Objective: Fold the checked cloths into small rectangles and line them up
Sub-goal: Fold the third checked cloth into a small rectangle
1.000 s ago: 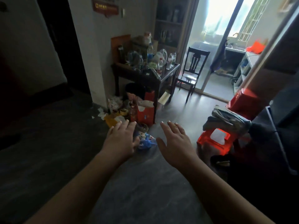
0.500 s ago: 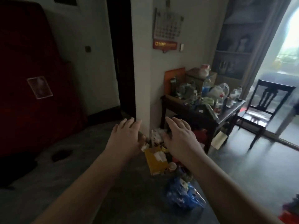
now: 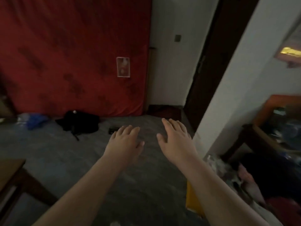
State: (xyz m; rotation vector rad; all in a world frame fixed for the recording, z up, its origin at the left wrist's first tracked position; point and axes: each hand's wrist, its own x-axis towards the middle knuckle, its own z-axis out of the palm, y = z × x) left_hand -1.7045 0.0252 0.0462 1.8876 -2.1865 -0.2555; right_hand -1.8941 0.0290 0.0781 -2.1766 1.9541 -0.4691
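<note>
Above a grey floor [image 3: 57, 154], person's L hand [image 3: 126, 141] & R hand [image 3: 176, 141] hover flat, fingers straight, holding nothing. No checked cloths in view; best to find them first, head steady

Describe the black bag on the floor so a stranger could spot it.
Find the big red panel covering the back wall's left. At its foot on the grey floor lies the black bag. It is the bulky black lump with a trailing strap, between a crumpled blue bundle to its left and a small flat dark object to its right.
</note>
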